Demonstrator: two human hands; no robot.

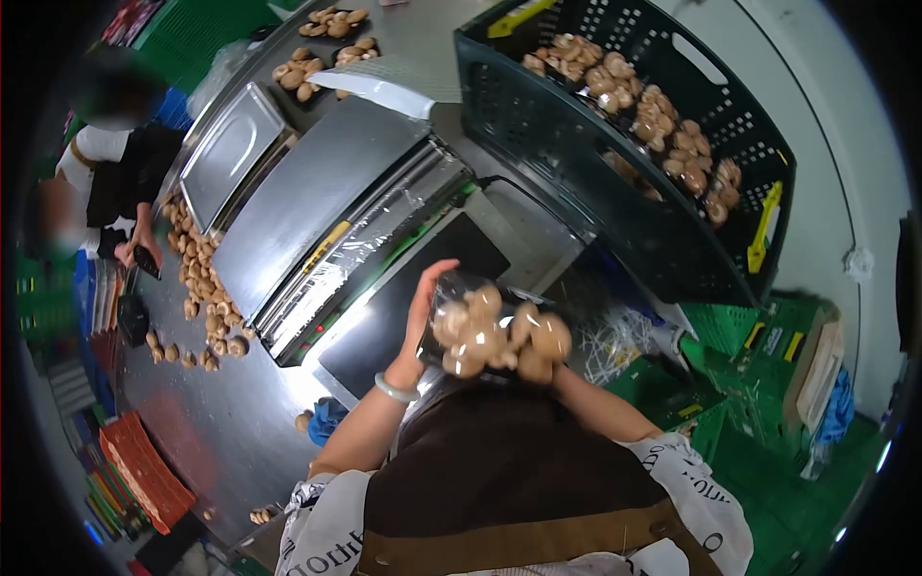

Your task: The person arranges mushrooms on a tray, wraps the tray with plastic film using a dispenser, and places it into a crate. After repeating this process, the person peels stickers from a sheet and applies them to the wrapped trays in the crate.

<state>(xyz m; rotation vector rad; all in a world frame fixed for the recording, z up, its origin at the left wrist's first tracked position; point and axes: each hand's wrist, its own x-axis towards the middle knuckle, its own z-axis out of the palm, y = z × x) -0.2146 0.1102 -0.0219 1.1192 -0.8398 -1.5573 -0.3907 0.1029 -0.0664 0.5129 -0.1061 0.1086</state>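
As the head view looks down, a film-covered pack of mushrooms [485, 338] sits between the two hands, in front of the apron. The left hand [423, 312] grasps its left end, fingers stretched along the side; the right hand [558, 375] is at the opposite end, mostly hidden behind the pack, so I cannot tell how its fingers close. The pack is probably light, its dark tray fairly stiff, its glossy film slippery and the caps soft and easily bruised; the tray's ends and underside look the best hold, with no pressing on top. Just beyond the left hand lies a wrapping machine [322, 182] on the desk [168, 408]; loose mushrooms [197, 264] lie farther left. Ahead of the right hand stands a dark crate [547, 125] holding more packs [658, 117].
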